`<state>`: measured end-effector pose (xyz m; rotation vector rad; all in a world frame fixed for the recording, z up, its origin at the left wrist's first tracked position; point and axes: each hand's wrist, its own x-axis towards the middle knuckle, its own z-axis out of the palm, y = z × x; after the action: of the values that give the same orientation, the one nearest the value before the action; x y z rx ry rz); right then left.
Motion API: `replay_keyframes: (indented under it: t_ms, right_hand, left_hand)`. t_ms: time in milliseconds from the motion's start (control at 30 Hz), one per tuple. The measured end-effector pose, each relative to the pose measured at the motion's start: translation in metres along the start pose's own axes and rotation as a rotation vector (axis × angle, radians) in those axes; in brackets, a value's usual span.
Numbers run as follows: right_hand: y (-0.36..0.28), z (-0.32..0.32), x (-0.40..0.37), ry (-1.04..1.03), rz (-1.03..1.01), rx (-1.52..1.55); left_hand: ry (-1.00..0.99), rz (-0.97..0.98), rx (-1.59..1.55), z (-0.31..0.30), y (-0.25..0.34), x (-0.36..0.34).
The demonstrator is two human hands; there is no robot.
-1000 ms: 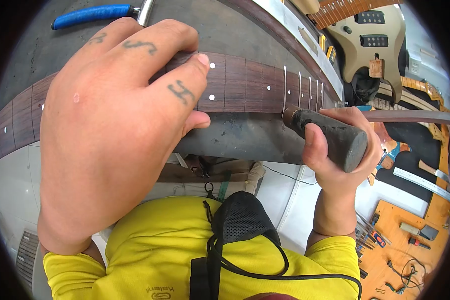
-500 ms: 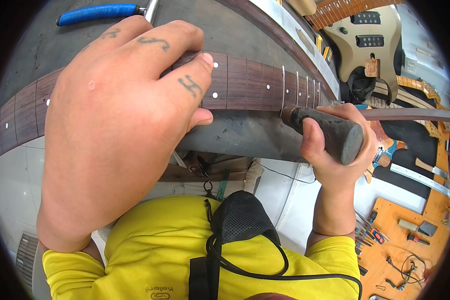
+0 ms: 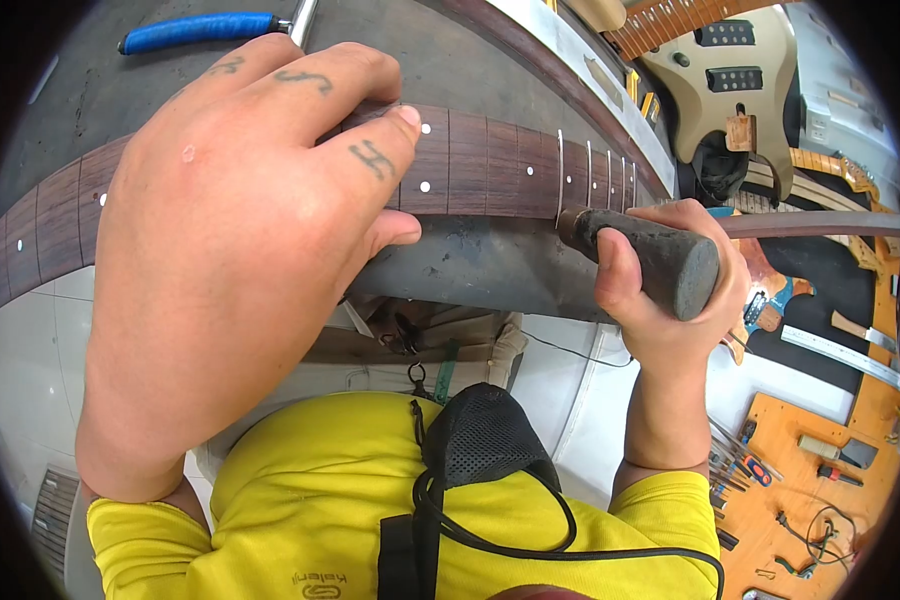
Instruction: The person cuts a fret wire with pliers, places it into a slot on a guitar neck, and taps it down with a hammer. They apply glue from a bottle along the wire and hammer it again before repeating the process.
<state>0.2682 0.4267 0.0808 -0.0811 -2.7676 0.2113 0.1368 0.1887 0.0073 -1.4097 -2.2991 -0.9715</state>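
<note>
A dark wooden guitar neck [image 3: 480,170] with white dot inlays runs across the work surface. Over its middle lies my left hand [image 3: 240,200], fingers bent over the far edge and thumb at the near edge, gripping the neck. Thin metal frets [image 3: 560,170] sit in the slots toward the right end; the slots to the left are bare lines. My right hand [image 3: 685,280] is closed around a thick, dark, worn tool handle [image 3: 660,262] with a brownish collar. The collar end meets the neck's near edge by the leftmost fret. The tool's working end is hidden.
A blue-handled tool [image 3: 200,32] lies on the dark work surface [image 3: 470,262] at the upper left. A beige guitar body [image 3: 735,75] is at the upper right. Several hand tools lie on an orange wooden board [image 3: 770,450] at the lower right.
The neck, both hands and the dark handle appear shifted very slightly left in view. Both grips look the same.
</note>
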Motion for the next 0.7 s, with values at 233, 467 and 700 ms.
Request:
replay_keyframes:
  t_ms: [233,467,700]
  right_hand:
    - [-0.001,-0.0007,0.0005,-0.013,0.03,-0.001]
    - [0.0007,0.0003,-0.001,-0.001,0.026,-0.002]
    - [0.0011,0.0011,-0.0015,0.005,0.045,0.008]
  left_hand:
    - [-0.014,-0.009,-0.008,-0.0015,0.0004,0.0009]
    - [-0.007,-0.003,0.013,-0.0001,0.0007,0.0001]
    - [-0.003,-0.005,0.005,-0.0007,-0.0002,-0.0005]
